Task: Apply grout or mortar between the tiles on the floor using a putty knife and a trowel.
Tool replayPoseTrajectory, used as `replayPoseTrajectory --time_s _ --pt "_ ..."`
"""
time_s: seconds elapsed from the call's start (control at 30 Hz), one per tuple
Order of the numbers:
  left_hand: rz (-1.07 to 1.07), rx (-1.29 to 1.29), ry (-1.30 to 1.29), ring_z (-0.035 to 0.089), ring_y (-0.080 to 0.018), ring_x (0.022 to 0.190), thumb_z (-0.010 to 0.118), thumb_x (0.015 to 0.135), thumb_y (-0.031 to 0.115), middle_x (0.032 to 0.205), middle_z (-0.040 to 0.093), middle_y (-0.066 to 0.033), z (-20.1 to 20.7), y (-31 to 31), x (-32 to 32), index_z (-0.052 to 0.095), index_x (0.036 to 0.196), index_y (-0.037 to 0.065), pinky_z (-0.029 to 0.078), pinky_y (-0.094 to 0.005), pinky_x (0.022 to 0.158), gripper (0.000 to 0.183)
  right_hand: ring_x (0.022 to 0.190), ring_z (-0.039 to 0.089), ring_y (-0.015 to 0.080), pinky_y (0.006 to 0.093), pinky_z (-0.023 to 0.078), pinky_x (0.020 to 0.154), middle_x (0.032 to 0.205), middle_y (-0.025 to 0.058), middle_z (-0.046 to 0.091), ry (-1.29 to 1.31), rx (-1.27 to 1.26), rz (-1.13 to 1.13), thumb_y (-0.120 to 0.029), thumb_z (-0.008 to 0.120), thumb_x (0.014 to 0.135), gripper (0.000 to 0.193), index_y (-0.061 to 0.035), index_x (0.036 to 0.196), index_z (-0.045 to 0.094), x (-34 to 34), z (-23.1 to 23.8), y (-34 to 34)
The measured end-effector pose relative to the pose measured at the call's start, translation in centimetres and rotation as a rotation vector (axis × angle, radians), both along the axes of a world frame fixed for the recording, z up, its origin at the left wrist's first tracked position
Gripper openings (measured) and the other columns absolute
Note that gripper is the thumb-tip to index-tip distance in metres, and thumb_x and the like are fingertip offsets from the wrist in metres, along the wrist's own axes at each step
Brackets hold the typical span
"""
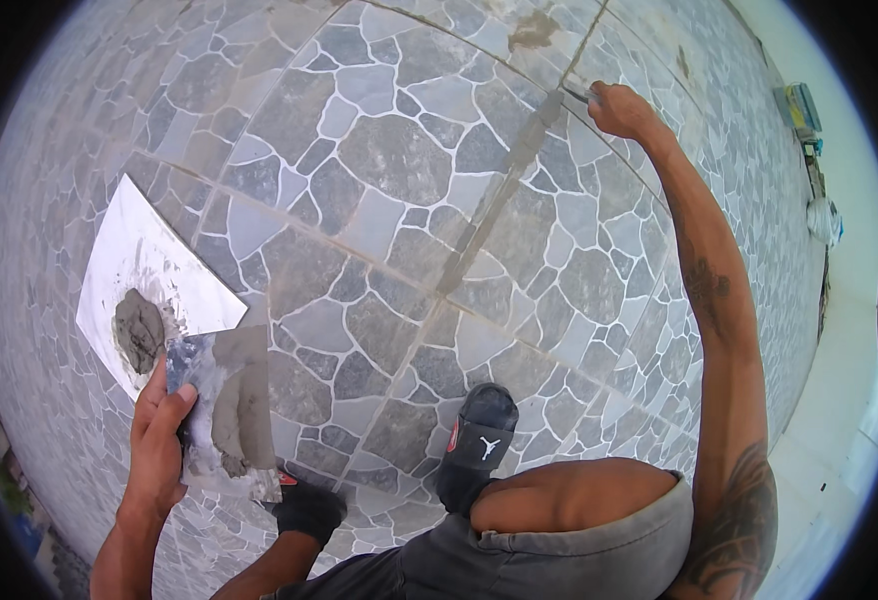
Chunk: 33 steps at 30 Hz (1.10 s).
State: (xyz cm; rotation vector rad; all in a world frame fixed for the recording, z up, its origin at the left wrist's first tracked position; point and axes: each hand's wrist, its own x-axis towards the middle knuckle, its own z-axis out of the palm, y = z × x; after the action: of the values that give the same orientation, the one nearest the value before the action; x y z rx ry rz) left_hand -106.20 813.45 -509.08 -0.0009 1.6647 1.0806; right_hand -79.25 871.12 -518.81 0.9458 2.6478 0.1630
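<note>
Thin tool (576, 96) mostly hidden by right hand (619, 109); shape unclear.

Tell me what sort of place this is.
Probably a patio or terrace whose tiled floor is being worked on, though I can't be sure it's outdoors. Stone-patterned floor tiles cover the ground, a grey mortar-like strip runs along a joint, and a paste heap sits on a white slab.
</note>
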Motion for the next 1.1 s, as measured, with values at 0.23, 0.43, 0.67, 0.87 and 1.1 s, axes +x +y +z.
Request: replayPoseTrajectory --time_s 0.23,0.43,0.67,0.87,1.1 --pt "-0.02 0.025 0.004 0.052 -0.0193 0.117 0.052 0.091 0.017 0.134 0.05 -0.0138 1.0 -0.8 -0.5 0.026 0.148 -0.002 0.041 -0.0306 0.101 0.065 0.087 0.066 0.0404 0.0475 0.054 0.075 0.089 0.0265 0.065 -0.059 0.095 -0.01 -0.01 0.058 0.079 0.022 0.0038 0.095 0.06 -0.2 -2.6 -2.7" --pt "-0.013 0.047 -0.004 0.052 -0.0194 0.116 0.052 0.09 0.017 0.133 0.05 -0.0138 2.0 -1.3 -0.5 0.026 0.147 -0.002 0.041 -0.0308 0.101 0.066 0.081 0.068 0.0351 0.0429 0.056 0.07 0.09 0.0251 0.066 -0.172 0.166 0.205 -0.006 0.058 0.079 0.012 0.0005 0.086 0.065 0.6 -4.1 -4.9" --pt "-0.014 0.01 0.021 0.056 -0.0176 0.112 0.049 0.087 0.016 0.128 0.055 -0.0129 2.7 -0.8 0.5 0.035 0.141 -0.004 0.042 -0.0293 0.099 0.06 0.085 0.067 0.0362 0.0407 0.056 0.071 0.088 0.0212 0.068 -0.088 0.207 -0.048 -0.008 0.063 0.076 0.015 0.0007 0.087 0.065 2.8 -2.6 -3.8" --pt "-0.019 0.027 0.049 0.057 -0.0175 0.111 0.049 0.087 0.015 0.125 0.057 -0.0127 3.5 0.2 2.5 0.037 0.14 -0.004 0.042 -0.0294 0.098 0.058 0.08 0.066 0.0361 0.0408 0.056 0.07 0.089 0.0234 0.062 -0.226 0.059 0.107 -0.01 0.062 0.076 0.019 0.0024 0.09 0.059 6.0 -0.6 -4.5" --pt "-0.039 -0.014 0.003 0.058 -0.0173 0.109 0.048 0.087 0.015 0.124 0.058 -0.0124 4.1 4.2 5.6 0.038 0.14 -0.004 0.043 -0.029 0.097 0.057 0.075 0.065 0.0359 0.043 0.055 0.066 0.093 0.0243 0.06 -0.251 0.193 0.134 -0.009 0.061 0.076 0.022 0.0032 0.094 0.057 13.0 -2.8 -1.8"
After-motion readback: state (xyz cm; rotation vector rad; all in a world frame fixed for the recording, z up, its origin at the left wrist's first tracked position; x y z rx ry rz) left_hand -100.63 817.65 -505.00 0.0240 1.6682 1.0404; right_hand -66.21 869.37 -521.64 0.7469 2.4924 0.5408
